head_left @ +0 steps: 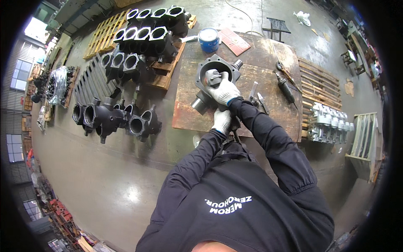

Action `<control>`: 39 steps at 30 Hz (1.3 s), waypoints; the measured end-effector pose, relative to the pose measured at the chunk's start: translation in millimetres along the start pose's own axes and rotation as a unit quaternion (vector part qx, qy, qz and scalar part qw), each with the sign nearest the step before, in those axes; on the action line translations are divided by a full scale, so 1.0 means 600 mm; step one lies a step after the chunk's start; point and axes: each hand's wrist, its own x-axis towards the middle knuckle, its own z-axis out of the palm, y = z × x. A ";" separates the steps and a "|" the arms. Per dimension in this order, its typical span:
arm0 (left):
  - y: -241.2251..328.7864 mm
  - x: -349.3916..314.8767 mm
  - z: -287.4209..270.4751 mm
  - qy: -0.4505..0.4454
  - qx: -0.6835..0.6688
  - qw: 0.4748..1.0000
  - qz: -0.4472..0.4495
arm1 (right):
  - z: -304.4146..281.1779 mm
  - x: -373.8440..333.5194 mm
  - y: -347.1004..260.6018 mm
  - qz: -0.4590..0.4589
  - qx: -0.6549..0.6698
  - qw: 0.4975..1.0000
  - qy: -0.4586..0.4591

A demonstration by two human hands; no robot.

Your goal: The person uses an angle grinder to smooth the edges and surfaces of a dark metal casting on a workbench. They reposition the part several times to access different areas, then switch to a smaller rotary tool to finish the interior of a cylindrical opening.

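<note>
A dark grey cast metal housing [203, 103] with a wide round flanged mouth and pipe stubs rests on the wooden worktable [184, 113]. My right hand [224, 90], in a white knit glove, reaches into the mouth with its fingers curled round a small dark piece that I cannot make out. Close to my body, my gloved left hand [222, 121] is closed against the near end of the housing; its fingertips are partly hidden. Just right of the housing lie metal hand tools [259, 101] with bright handles or blades.
A blue can [209, 40] and a red flat sheet [235, 41] sit at the table's far edge. A corded power tool [285, 88] lies to the right. Black castings [145, 42] crowd pallets at left; silver parts [329, 122] and a slatted pallet [321, 84] stand at right.
</note>
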 end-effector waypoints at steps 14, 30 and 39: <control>-0.048 0.036 -0.007 -0.004 -0.045 0.999 0.004 | -0.016 0.023 0.030 -0.057 0.008 0.998 -0.030; -0.065 0.058 0.007 0.031 0.101 0.985 0.135 | -0.021 0.036 0.044 -0.082 0.047 0.995 -0.037; -0.027 0.048 0.017 0.044 0.001 0.998 0.035 | -0.023 0.034 0.026 -0.087 0.038 0.995 -0.035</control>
